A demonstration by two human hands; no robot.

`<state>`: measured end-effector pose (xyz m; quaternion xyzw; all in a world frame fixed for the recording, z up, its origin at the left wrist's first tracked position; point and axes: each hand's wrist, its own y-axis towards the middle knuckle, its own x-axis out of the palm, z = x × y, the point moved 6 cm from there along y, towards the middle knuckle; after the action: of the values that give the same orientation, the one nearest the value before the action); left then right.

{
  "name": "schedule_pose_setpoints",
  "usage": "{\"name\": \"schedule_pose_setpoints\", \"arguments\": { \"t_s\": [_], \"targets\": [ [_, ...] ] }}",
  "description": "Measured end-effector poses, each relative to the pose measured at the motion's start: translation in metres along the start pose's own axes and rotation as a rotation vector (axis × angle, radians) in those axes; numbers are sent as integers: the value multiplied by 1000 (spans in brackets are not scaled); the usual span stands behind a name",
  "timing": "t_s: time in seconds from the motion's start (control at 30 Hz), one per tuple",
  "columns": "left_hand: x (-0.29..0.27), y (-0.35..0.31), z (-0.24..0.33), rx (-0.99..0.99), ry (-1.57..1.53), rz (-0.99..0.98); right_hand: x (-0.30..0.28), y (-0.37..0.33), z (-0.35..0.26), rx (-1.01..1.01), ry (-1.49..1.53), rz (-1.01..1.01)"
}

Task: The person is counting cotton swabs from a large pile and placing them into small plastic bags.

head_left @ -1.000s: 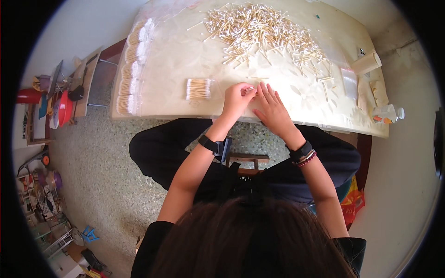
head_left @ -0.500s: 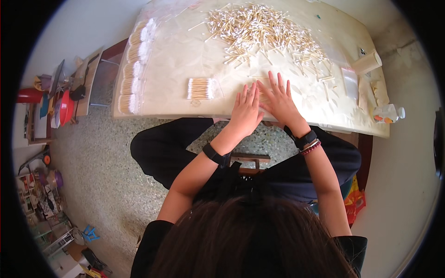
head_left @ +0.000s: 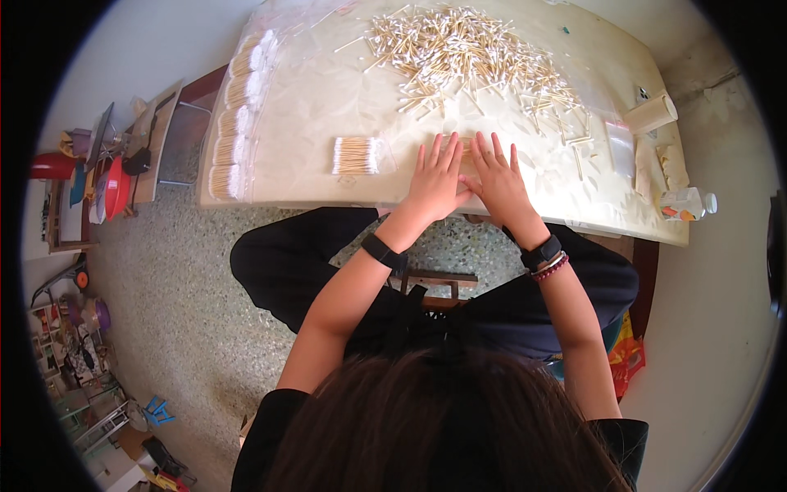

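Note:
My left hand [head_left: 437, 179] lies flat at the near edge of the table [head_left: 320, 98], fingers stretched toward the far side. Beside it, my right hand [head_left: 498, 180] rests palm down with its fingers spread. The thumbs meet or nearly meet between them. What is under the palms is hidden. To the left of my hands sits a neat flat bundle of cotton swabs [head_left: 355, 156], wooden sticks with white tips. Beyond my fingertips spreads a large loose pile of cotton swabs [head_left: 467, 53], some strayed toward the right.
Packed swab bundles [head_left: 235, 123] line the table's left edge in clear plastic. At the right edge are a cardboard roll [head_left: 650, 112], a clear bag [head_left: 620, 148] and a plastic bottle [head_left: 687, 204]. A side table [head_left: 164, 135] stands left, a small blue stool [head_left: 159, 412] on the floor.
My left hand has shifted slightly and turned, its fingers now pointing straighter ahead. The right hand has drawn its fingers a little closer together. The swab bundle and pile look the same.

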<state>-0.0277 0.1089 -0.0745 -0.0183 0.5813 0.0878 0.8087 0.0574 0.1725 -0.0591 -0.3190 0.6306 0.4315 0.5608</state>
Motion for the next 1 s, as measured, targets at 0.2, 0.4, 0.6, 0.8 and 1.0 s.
{"name": "schedule_pose_setpoints", "arguments": {
  "t_s": [0.2, 0.4, 0.6, 0.8, 1.0],
  "targets": [
    [2, 19, -7, 3, 69, 4, 8, 9, 8, 54, 12, 21],
    [0, 37, -14, -58, 12, -31, 14, 21, 16, 93, 69, 47],
    [9, 48, -23, -47, 16, 45, 23, 33, 24, 143, 163, 40],
    [9, 61, -27, -25, 108, 70, 28, 41, 32, 169, 194, 6],
    [-5, 58, -27, -11, -10, 84, 11, 39, 32, 122, 203, -114]
  ]
}}
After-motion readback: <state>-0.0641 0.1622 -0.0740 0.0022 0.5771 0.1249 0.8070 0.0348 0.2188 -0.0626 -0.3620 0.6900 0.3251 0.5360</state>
